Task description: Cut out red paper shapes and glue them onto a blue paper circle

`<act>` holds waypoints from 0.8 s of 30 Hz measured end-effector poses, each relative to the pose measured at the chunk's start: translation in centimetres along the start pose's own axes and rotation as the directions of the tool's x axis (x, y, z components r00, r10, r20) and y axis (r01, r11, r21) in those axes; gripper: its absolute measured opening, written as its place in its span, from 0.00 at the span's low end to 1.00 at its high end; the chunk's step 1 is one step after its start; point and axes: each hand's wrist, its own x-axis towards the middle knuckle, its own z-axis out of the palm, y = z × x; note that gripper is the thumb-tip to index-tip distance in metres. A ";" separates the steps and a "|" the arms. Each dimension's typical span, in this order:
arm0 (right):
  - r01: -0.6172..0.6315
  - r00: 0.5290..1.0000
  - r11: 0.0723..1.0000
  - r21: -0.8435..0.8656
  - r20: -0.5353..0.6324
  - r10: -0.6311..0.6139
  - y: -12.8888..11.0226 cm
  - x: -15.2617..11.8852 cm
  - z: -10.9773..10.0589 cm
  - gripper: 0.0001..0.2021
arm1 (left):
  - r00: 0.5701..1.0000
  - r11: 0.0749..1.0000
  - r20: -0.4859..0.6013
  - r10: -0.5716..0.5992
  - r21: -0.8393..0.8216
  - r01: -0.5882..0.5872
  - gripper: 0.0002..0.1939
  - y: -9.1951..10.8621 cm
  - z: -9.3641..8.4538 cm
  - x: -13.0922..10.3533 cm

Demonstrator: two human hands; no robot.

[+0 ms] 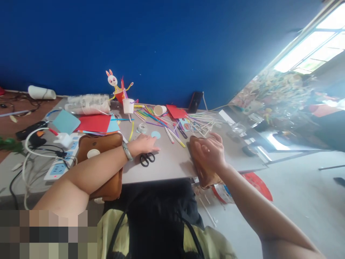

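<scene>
My left hand [145,143], with a bangle on its wrist, is over the table with fingers stretched to the right. Just below it lie the black handles of a pair of scissors [144,160]; the blades are hidden. A pale blue paper disc [155,135] and a roll of clear tape [142,127] are right beyond this hand. My right hand [211,153] is above a brown cushion [198,162] at the table's front edge. Its fingers are curled in, and whatever they may hold cannot be made out.
Markers and pipe cleaners [203,120] lie scattered along the back. A rabbit figure [112,80] stands near a white paper cup [128,106]. Red paper [94,123], stacked cups [87,104], another brown cushion [114,180] and a power strip [60,165] with tangled cables are at left.
</scene>
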 end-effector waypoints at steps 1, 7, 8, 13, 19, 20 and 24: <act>0.041 0.999 0.999 -0.014 0.013 -0.040 -0.2 -0.8 -0.5 0.10 | 1.000 1.000 0.006 -0.006 -0.001 0.006 0.25 0.1 -0.1 0.0; 0.269 0.953 0.963 -0.008 0.147 -0.265 -2.3 -2.8 -4.5 0.09 | 0.999 0.999 0.029 -0.027 0.018 0.026 0.26 0.3 -0.3 0.2; 0.303 0.937 0.953 0.020 0.179 -0.301 -3.1 -2.5 -5.3 0.07 | 0.999 0.999 0.032 -0.029 0.021 0.028 0.25 0.3 -0.3 0.3; 0.388 0.886 0.902 0.190 0.193 -0.422 -8.3 0.2 -10.3 0.07 | 0.998 0.999 0.039 -0.043 0.034 0.041 0.27 0.1 -0.2 0.6; 0.349 0.899 0.880 0.322 0.149 -0.411 -13.8 0.4 -14.4 0.07 | 0.999 0.998 0.036 -0.038 0.049 0.036 0.26 -0.1 0.1 0.8; 0.303 0.922 0.905 0.297 0.149 -0.358 -14.3 0.0 -14.7 0.08 | 0.999 0.998 0.035 -0.039 0.051 0.038 0.26 -0.2 0.1 0.9; 0.210 0.947 0.943 0.260 0.187 -0.263 -14.6 -0.4 -14.4 0.13 | 0.998 0.997 0.035 -0.052 0.054 0.051 0.26 -0.4 0.3 1.0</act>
